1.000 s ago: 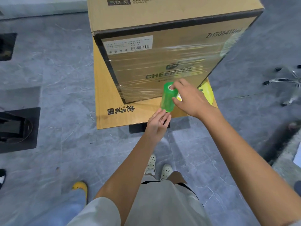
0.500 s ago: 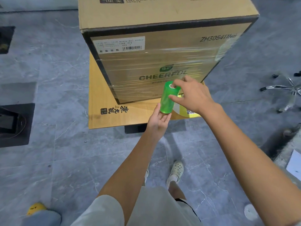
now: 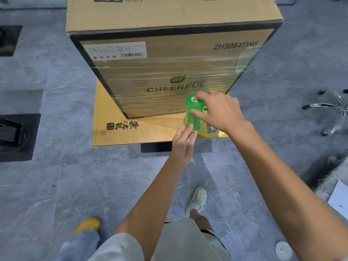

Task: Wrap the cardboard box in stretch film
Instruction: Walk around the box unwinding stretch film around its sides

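A large brown cardboard box printed CHEERFUL stands upright in the upper centre, with clear stretch film banding its front face. A green film roll stands upright at centre frame, just before the box's lower right corner.

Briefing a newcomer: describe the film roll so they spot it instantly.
Find the big cardboard box on the flat tan board. Before its lower front edge, the right hand grips and the left hand steadies the film roll. It is the only green cylinder.
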